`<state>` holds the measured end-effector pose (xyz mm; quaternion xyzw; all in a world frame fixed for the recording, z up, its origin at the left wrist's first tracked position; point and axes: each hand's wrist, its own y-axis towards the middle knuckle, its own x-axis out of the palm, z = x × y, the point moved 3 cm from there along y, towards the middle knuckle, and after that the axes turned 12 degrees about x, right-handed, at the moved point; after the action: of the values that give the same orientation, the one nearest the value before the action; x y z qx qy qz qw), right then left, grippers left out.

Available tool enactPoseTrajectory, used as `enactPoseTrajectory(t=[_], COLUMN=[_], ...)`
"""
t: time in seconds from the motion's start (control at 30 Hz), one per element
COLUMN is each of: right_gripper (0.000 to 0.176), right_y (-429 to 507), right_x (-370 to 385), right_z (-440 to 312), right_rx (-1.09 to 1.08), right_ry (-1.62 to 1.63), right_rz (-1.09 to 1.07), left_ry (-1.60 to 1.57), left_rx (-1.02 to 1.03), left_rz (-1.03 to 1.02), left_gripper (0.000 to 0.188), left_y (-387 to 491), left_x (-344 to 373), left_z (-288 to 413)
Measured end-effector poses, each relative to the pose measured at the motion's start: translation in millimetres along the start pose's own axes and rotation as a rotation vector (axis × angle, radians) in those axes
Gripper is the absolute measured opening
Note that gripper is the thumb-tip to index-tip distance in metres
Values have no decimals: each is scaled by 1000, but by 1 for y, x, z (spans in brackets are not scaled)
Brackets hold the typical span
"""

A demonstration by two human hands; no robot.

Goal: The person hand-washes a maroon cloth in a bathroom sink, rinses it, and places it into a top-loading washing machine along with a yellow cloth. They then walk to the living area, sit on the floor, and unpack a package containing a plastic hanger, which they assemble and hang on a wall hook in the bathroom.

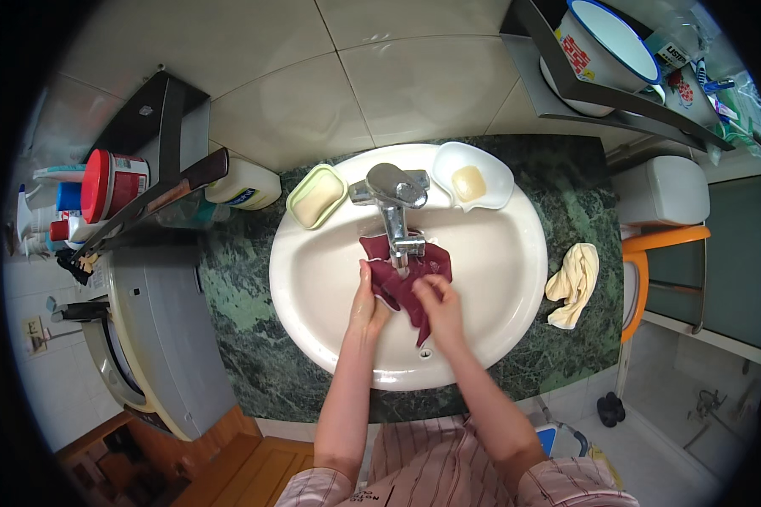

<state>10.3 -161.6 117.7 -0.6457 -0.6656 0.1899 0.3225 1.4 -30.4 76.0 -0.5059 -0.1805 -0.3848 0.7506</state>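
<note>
Under the spout of a chrome mixer tap (396,209), a maroon cloth (412,298) with pale edging hangs over the bowl of a white washbasin (494,272). My left hand (366,307) holds the cloth's left side from beneath, its thumb raised along the edge. On the right side, my right hand (442,310) has its curled fingers on the cloth. Water appears to meet the fabric just below the spout. A green soap dish (292,209) with a pale bar of soap (318,199) sits on the rim's back left.
At the back right of the rim is a white dish (501,190) with yellowish soap (468,183). A crumpled cream cloth (572,285) lies on the green marble counter (583,190). Metal shelves (184,127) jut from the wall. A washing machine (165,336) stands left.
</note>
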Motion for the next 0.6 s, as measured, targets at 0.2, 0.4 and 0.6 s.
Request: enactPoseTrajectory(t=[0.2, 0.4, 0.6], right_gripper=[24, 33, 31], right_y=[-34, 53, -7], right_x=[42, 19, 47], right_z=[-1, -10, 10], right_rx=[-313, -277, -201], right_ry=[-623, -666, -699], right_rz=[288, 526, 409], left_ry=[-194, 329, 384], left_rx=[-24, 177, 210], left_rz=[-184, 208, 68], left_gripper=[29, 33, 25], left_y=[20, 13, 16], left_x=[2, -16, -30], left_z=[-26, -47, -32])
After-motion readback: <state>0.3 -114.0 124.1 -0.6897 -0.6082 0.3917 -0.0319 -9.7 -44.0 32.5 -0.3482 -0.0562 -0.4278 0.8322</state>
